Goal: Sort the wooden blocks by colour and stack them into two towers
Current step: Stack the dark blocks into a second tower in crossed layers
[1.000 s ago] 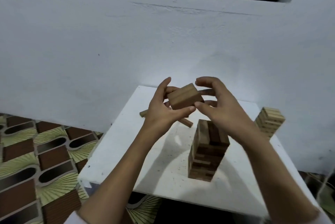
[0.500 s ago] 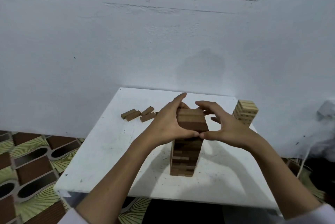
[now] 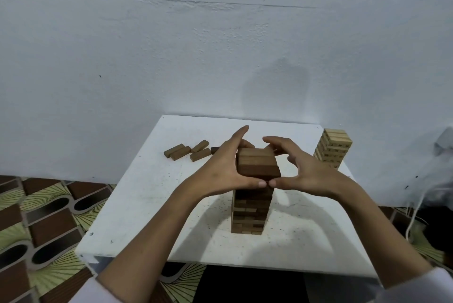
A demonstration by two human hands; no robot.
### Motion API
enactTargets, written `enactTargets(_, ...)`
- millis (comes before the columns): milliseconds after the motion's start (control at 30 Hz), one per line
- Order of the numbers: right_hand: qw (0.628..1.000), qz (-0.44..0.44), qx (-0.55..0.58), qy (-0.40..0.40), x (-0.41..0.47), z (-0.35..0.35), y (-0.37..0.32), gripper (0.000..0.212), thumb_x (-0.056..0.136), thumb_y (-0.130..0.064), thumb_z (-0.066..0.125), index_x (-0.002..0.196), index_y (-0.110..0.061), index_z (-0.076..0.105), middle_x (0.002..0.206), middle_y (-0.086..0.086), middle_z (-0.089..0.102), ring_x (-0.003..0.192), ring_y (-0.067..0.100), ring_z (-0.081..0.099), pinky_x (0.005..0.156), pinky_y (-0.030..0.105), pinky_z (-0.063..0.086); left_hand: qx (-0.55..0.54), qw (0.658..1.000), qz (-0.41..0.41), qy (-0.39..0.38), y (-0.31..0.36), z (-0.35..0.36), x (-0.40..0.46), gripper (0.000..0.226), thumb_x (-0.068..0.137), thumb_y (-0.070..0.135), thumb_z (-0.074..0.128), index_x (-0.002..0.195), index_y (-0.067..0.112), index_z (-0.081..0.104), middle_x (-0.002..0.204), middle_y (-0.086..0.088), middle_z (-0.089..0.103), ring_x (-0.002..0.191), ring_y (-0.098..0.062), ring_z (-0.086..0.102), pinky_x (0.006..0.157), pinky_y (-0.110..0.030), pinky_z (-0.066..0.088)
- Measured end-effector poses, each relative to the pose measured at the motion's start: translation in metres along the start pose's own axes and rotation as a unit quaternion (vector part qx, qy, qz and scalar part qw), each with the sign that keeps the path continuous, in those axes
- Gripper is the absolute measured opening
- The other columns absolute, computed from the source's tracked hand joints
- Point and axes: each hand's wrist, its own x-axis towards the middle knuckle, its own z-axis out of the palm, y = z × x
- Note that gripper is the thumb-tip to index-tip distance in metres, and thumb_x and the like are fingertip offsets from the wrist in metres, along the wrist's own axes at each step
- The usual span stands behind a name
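Observation:
A tower of dark brown blocks [image 3: 250, 212] stands near the middle of the white table [image 3: 152, 204]. A set of three brown blocks [image 3: 257, 164] lies on its top. My left hand [image 3: 220, 170] holds the set's left side, thumb under the front edge. My right hand [image 3: 301, 170] cups the right side, its thumb tip meeting the left thumb. A tower of light blocks [image 3: 332, 150] stands at the table's far right corner. Several loose brown blocks [image 3: 187, 152] lie at the far left of the table.
A white wall [image 3: 171, 57] rises right behind the table. Patterned brown and green floor tiles [image 3: 41, 224] show to the left. A white cord [image 3: 414, 214] hangs beyond the table's right edge.
Both hands carried the set of three brown blocks down from mid-air onto the top of the dark tower. The thumbs have come together at its front.

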Motion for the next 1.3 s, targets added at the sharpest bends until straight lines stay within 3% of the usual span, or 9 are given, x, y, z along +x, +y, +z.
enactTargets(200, 1.0, -0.002, 0.013, -0.002, 0.0, 0.003, 0.001, 0.09, 0.072, -0.026, 0.081, 0.143, -0.033, 0.027, 0.133, -0.015, 0.039, 0.127, -0.003, 0.035, 0.093, 0.005, 0.025, 0.003, 1.0, -0.003, -0.002, -0.008, -0.005, -0.004, 0.111, 0.067, 0.027, 0.085, 0.149, 0.035, 0.01, 0.125, 0.016, 0.046, 0.112, 0.002, 0.044, 0.085, -0.001, 0.034)
enactTargets(367, 1.0, -0.004, 0.016, 0.006, 0.003, 0.006, 0.001, 0.086, 0.074, -0.022, 0.079, 0.143, -0.032, 0.028, 0.132, -0.015, 0.041, 0.124, -0.008, 0.036, 0.087, -0.007, 0.023, 0.004, 1.0, 0.004, -0.002, -0.009, -0.004, -0.004, 0.108, 0.069, 0.022, 0.083, 0.149, 0.03, 0.011, 0.116, 0.023, 0.045, 0.109, 0.016, 0.04, 0.084, 0.006, 0.028)
enactTargets(667, 1.0, -0.001, 0.019, 0.006, 0.003, 0.008, 0.002, 0.085, 0.075, -0.019, 0.078, 0.143, -0.031, 0.029, 0.13, -0.015, 0.042, 0.121, -0.012, 0.036, 0.084, -0.009, 0.023, -0.007, 1.0, 0.009, 0.005, -0.015, -0.002, -0.001, 0.107, 0.069, 0.02, 0.083, 0.149, 0.03, 0.013, 0.117, 0.018, 0.048, 0.109, 0.014, 0.042, 0.089, 0.005, 0.027)
enactTargets(867, 1.0, 0.007, 0.018, 0.003, 0.005, 0.011, 0.003, 0.088, 0.073, -0.02, 0.08, 0.143, -0.031, 0.027, 0.13, -0.014, 0.042, 0.12, -0.01, 0.037, 0.082, -0.01, 0.023, -0.012, 1.0, 0.004, -0.002, -0.017, 0.0, -0.001, 0.11, 0.068, 0.022, 0.084, 0.149, 0.034, 0.01, 0.118, 0.022, 0.047, 0.115, 0.008, 0.044, 0.089, 0.002, 0.032)
enactTargets(1167, 1.0, 0.004, 0.027, 0.011, 0.006, 0.015, 0.003, 0.086, 0.074, -0.017, 0.079, 0.143, -0.029, 0.029, 0.132, -0.009, 0.041, 0.121, -0.005, 0.038, 0.084, -0.007, 0.027, -0.035, 0.999, -0.001, 0.009, -0.022, 0.004, 0.0, 0.11, 0.067, 0.022, 0.085, 0.148, 0.038, 0.013, 0.12, 0.017, 0.047, 0.12, -0.007, 0.047, 0.103, -0.02, 0.035)
enactTargets(1300, 0.999, 0.013, 0.034, 0.007, 0.005, 0.015, 0.003, 0.088, 0.073, -0.019, 0.08, 0.143, -0.03, 0.028, 0.134, -0.01, 0.041, 0.123, -0.005, 0.037, 0.084, -0.008, 0.027, -0.051, 0.999, -0.005, 0.008, -0.023, 0.005, -0.001, 0.113, 0.059, 0.035, 0.083, 0.147, 0.041, 0.013, 0.124, 0.015, 0.048, 0.121, -0.004, 0.047, 0.098, -0.013, 0.036)
